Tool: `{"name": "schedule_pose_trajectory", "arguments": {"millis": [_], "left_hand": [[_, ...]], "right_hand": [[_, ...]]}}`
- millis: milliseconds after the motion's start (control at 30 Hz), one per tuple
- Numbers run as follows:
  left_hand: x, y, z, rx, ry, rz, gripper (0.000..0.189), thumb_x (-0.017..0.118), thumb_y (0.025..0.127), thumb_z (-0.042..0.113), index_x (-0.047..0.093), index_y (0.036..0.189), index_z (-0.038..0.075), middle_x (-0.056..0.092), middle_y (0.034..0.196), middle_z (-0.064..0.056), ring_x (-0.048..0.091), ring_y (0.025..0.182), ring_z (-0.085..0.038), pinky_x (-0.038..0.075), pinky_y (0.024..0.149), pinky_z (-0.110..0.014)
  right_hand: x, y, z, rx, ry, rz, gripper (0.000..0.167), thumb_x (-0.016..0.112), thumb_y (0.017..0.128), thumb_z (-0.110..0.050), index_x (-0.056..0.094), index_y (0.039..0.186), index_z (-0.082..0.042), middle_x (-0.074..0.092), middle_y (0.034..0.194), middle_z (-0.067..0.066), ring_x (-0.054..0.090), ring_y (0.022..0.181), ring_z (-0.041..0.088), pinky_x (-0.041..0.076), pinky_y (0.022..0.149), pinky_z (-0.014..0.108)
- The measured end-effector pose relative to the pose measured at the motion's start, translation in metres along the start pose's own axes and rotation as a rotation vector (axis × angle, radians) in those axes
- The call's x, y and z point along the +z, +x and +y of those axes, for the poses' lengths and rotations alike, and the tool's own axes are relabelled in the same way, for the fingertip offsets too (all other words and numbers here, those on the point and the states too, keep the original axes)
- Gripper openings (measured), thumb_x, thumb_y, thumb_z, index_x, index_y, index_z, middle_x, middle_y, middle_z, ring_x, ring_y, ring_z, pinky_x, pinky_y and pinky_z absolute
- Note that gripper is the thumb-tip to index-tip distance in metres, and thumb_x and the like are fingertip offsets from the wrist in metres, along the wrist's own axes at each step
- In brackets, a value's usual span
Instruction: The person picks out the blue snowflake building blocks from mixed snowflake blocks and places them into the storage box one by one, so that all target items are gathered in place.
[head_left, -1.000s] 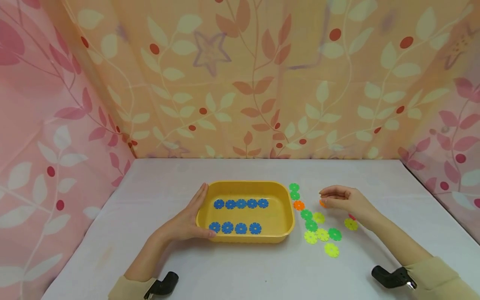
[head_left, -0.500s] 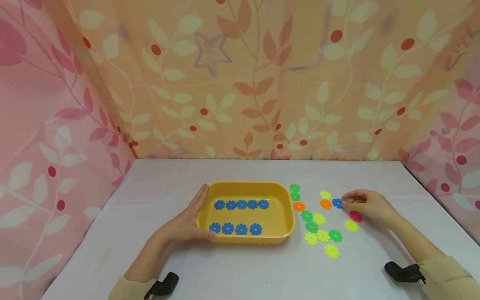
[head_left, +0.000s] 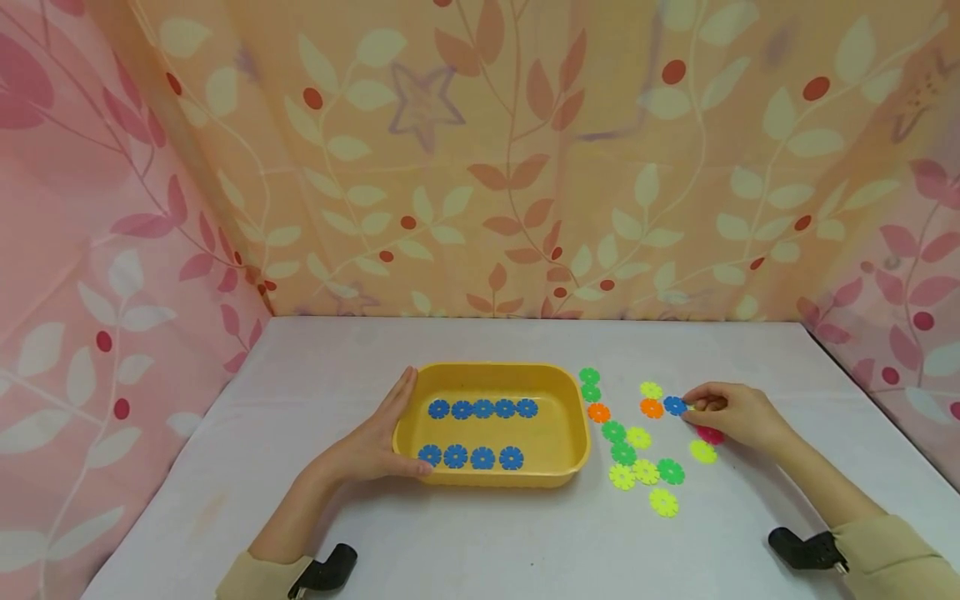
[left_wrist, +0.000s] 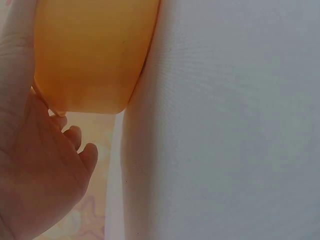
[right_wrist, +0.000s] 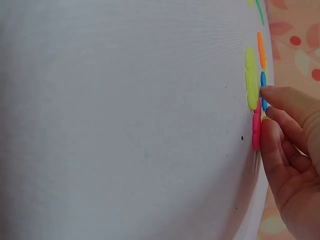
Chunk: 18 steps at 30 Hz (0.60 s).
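Observation:
A yellow plastic basin (head_left: 555,433) holds two rows of blue snowflake discs (head_left: 483,409). My left hand (head_left: 367,437) grips its left end, thumb over the front rim and fingers along the side; the left wrist view shows the basin's outer wall (left_wrist: 95,60) beside that hand. On the white table to the right, my right hand (head_left: 738,412) has thumb and fingertips at the edge of a blue snowflake disc (head_left: 674,406), pinching it. A pink disc (head_left: 710,435) lies partly under this hand, and a sliver of yellow shows by its fingertips.
Green discs (head_left: 613,431), orange discs (head_left: 652,408) and yellow discs (head_left: 663,502) lie scattered between the basin and my right hand. Floral cloth (head_left: 480,208) hangs behind the table (head_left: 480,542) and along both sides.
My right hand moved right from the orange disc to the blue disc, uncovering orange, yellow and pink discs. Over the last half second it shifted only slightly. The left hand and basin stayed put.

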<state>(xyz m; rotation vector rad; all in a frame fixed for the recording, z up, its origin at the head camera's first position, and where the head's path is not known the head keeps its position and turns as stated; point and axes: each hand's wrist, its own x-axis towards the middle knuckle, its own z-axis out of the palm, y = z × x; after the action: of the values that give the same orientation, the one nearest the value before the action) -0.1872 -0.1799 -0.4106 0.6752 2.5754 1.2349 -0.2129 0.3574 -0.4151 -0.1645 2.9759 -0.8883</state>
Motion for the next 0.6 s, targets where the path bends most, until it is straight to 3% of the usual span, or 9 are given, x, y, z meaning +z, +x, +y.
{"name": "schedule_pose_trajectory", "arguments": {"millis": [600], "left_hand": [[-0.0001, 0.0004, 0.0000, 0.002, 0.001, 0.002, 0.129, 0.086, 0.070, 0.040, -0.006, 0.157, 0.018, -0.012, 0.163, -0.001, -0.005, 0.149, -0.028, 0.014, 0.114, -0.057]], "right_hand": [[0.0046, -0.0007, -0.0045, -0.014, -0.044, 0.068, 0.038, 0.079, 0.082, -0.034, 0.071, 0.102, -0.002, 0.060, 0.078, -0.001, 0.051, 0.074, 0.019, 0.043, 0.057, 0.022]]}}
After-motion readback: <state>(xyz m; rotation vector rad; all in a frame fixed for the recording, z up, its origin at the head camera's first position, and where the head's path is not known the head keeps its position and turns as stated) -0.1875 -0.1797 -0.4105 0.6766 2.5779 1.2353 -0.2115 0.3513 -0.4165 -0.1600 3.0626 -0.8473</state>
